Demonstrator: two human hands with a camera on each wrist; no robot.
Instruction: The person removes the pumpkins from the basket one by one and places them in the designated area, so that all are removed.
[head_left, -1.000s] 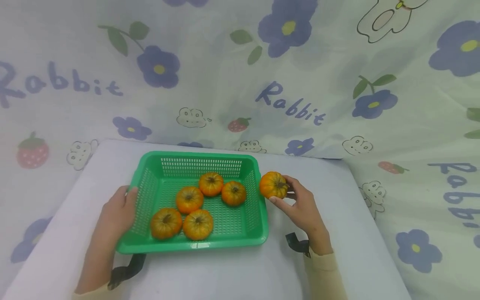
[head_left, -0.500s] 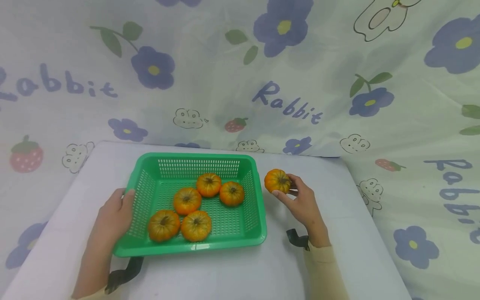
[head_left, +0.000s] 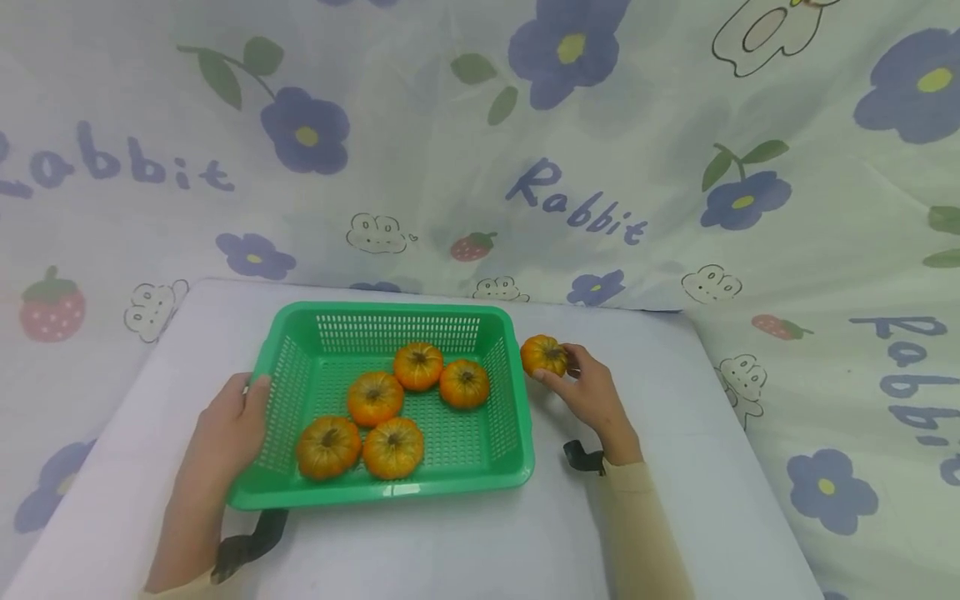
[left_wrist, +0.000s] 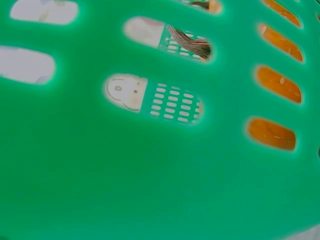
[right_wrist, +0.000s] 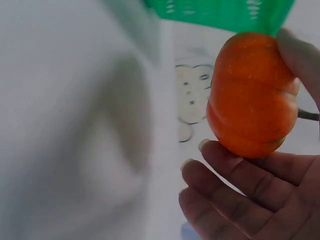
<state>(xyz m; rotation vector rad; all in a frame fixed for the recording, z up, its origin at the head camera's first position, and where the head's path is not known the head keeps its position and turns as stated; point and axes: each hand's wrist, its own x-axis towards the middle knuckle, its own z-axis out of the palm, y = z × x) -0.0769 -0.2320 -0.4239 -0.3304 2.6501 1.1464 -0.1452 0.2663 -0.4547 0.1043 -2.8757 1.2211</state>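
Note:
A small orange pumpkin (head_left: 543,356) with a dry stem is pinched between the thumb and fingers of my right hand (head_left: 592,396), just outside the right end of a green plastic basket (head_left: 450,487). In the right wrist view the thumb lies on one side of the pumpkin (right_wrist: 252,95) and the forefinger under it, other fingers extended. My left hand (head_left: 231,429) grips the basket's left end, thumb over the rim; its other fingers are mostly hidden. Inside the basket sit several similar pumpkins (head_left: 376,399). Only the slotted green wall (left_wrist: 150,170) fills the left wrist view, with orange showing through.
The basket stands on a white-covered table (head_left: 420,550). Behind it and to the sides hangs a pale cloth (head_left: 420,183) printed with flowers, rabbits and strawberries. Dark straps (head_left: 251,546) hang at both wrists.
My right hand and its pumpkin shifted slightly right, then back left and farther out; the pumpkin looks smaller, lower toward the table. The left hand keeps its grip; basket and its pumpkins are unmoved.

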